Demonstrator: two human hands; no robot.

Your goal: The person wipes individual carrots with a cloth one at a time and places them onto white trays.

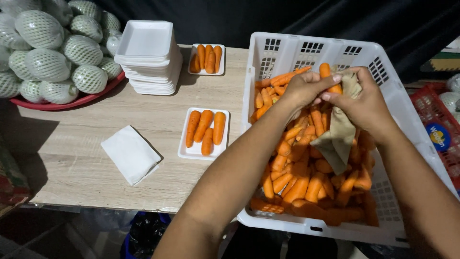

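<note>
Head view: both hands meet above the white crate (383, 76) at right of frame. Left hand (304, 88) is closed around one carrot (327, 72), fingers curled over its lower part; the carrot's tip sticks up just above the knuckles. Right hand (364, 103) grips a tan cloth (340, 136), thumb and fingers pinched against the same carrot, so the two hands touch; the cloth hangs down over the heap. Crate is filled with loose carrots (297, 182), piled mostly in its left and lower parts. On the wooden table (86, 177), left of the crate: a foam tray (194, 151) at centre holding four carrots, a second filled tray (207, 59) at upper centre, and a stack of empty trays (148, 57) just beside it. A folded white napkin (130, 154) lies lower left of the centre tray. Upper left corner: a red basin (67, 103) heaped with round fruit in white net sleeves (48, 64). A red crate (436, 124) sits at the right edge.
</note>
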